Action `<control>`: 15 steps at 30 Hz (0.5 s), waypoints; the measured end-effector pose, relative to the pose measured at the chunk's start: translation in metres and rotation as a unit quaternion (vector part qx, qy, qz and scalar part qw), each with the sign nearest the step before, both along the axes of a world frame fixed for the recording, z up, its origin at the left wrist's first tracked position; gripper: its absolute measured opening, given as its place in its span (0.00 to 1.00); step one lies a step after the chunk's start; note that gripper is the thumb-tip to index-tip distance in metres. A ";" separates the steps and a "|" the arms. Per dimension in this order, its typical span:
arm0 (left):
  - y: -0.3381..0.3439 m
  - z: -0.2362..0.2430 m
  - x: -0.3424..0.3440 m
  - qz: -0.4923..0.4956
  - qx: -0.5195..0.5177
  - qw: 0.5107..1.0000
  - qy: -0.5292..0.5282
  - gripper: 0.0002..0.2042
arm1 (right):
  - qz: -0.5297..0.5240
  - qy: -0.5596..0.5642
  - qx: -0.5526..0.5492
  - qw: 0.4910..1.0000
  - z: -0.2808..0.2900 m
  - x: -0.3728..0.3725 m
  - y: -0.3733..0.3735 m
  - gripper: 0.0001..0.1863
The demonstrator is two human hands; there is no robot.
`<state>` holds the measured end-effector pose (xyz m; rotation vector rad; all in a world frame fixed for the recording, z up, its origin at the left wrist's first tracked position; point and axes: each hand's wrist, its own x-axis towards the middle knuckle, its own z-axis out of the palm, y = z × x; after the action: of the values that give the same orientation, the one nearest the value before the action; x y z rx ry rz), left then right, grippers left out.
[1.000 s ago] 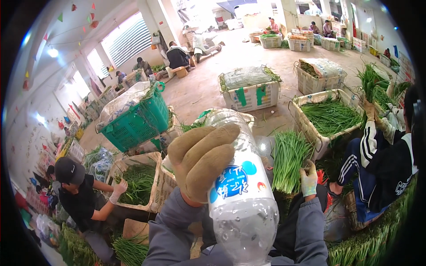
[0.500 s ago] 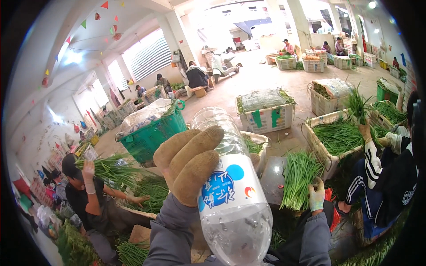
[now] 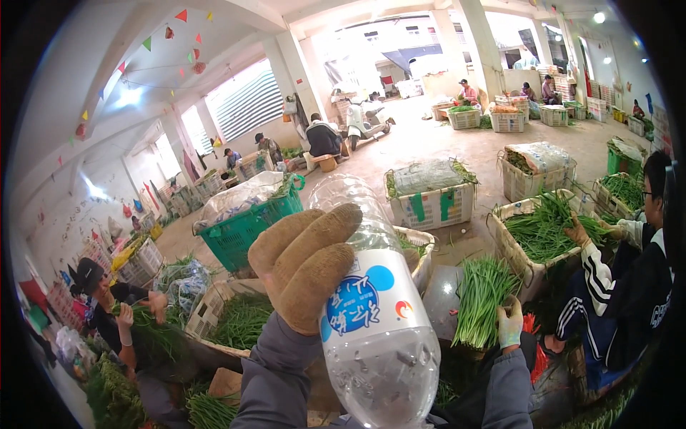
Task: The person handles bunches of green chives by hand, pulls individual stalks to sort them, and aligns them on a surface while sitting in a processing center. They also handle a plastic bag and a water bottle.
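A large clear plastic bottle (image 3: 386,357) with a white and blue label is tilted close in front of me, its narrowing end toward the lower edge. My left hand (image 3: 307,268), in a brown glove, wraps its fingers round the bottle's left side. Farther right, my right hand (image 3: 510,325), in a pale, green-stained glove, has its fingers curled at the right edge of a bunch of long green chives (image 3: 477,293). The bunch lies beside a grey flat surface (image 3: 441,289). The bottle hides part of a crate behind it.
At right, a person (image 3: 622,279) handles greens over a crate (image 3: 525,268). Another person (image 3: 107,300) holds greens at left, beside a crate (image 3: 204,318). A green basket (image 3: 250,229) and a white crate (image 3: 432,206) stand ahead. Red strips (image 3: 541,357) lie near my right hand.
The person at left has leaned back and drawn the greens in close. The person at right has lowered their bunch into the crate. My hands keep their places; the view shifts slightly.
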<state>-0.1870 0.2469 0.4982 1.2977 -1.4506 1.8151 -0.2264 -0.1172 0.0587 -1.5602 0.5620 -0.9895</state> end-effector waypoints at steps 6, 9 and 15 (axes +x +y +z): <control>-0.001 -0.010 0.004 -0.025 0.012 0.999 0.025 0.16 | 0.001 -0.008 0.001 1.000 0.008 -0.003 0.007 0.26; -0.009 -0.024 0.008 -0.057 0.049 0.995 0.072 0.16 | 0.015 -0.029 0.003 0.999 0.023 -0.007 0.012 0.27; -0.049 -0.081 -0.007 -0.144 0.293 0.913 0.244 0.21 | 0.170 -0.150 0.103 0.968 0.122 -0.077 0.089 0.34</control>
<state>-0.1936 0.1976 0.4173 1.5573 -1.8234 0.7936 -0.3032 -0.0285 0.1808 -1.2397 0.1683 -0.8518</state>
